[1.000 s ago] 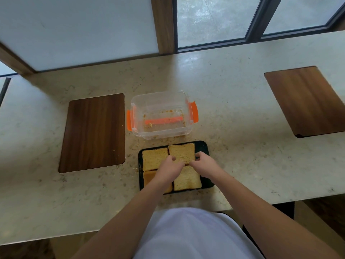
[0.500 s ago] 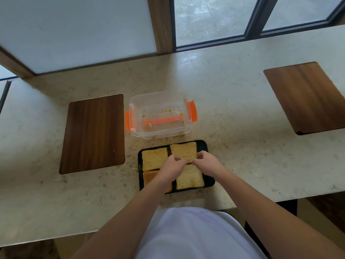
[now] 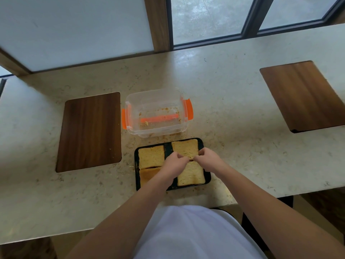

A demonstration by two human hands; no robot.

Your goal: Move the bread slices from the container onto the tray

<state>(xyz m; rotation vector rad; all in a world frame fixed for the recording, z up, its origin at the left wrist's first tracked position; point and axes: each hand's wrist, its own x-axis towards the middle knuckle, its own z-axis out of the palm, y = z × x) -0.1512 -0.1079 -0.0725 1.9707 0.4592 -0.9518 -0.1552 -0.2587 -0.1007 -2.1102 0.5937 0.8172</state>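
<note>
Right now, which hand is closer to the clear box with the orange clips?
Left, though only slightly. The left hand sits over the tray's middle, just below the box. The right hand is level with it but further right, past the box's right clip.

Soft daylight comes from the large glass windows at 12 o'clock and makes the scene evenly bright. The pale speckled stone surface shows a mild white glare near 12 o'clock, just below the window frame. Shadows are weak and diffuse; a faint one lies under the clear plastic container with orange clips. The wide lens bends the straight edges strongly at 3 and 9 o'clock. The picture is a little soft everywhere.
</note>
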